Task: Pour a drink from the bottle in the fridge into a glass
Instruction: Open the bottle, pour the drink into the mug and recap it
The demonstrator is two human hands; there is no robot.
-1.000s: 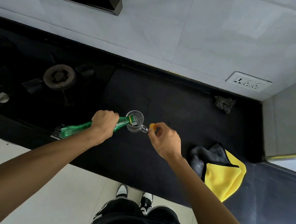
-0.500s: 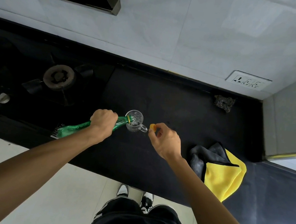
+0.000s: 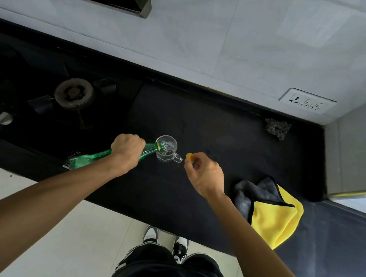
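Seen from my head, my left hand (image 3: 129, 149) is wrapped around the green bottle (image 3: 93, 157), which is tilted with its mouth over the rim of the glass (image 3: 167, 148) standing on the dark surface (image 3: 201, 122). My right hand (image 3: 205, 174) pinches the orange cap (image 3: 190, 158) just beside the glass's handle. I judge the pour needs a shallow, steady tilt, with the mouth inside the rim, so nothing spills.

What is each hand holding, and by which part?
The left hand grips the green bottle around its shoulder, just below the neck. The right hand pinches the orange cap by its edge.
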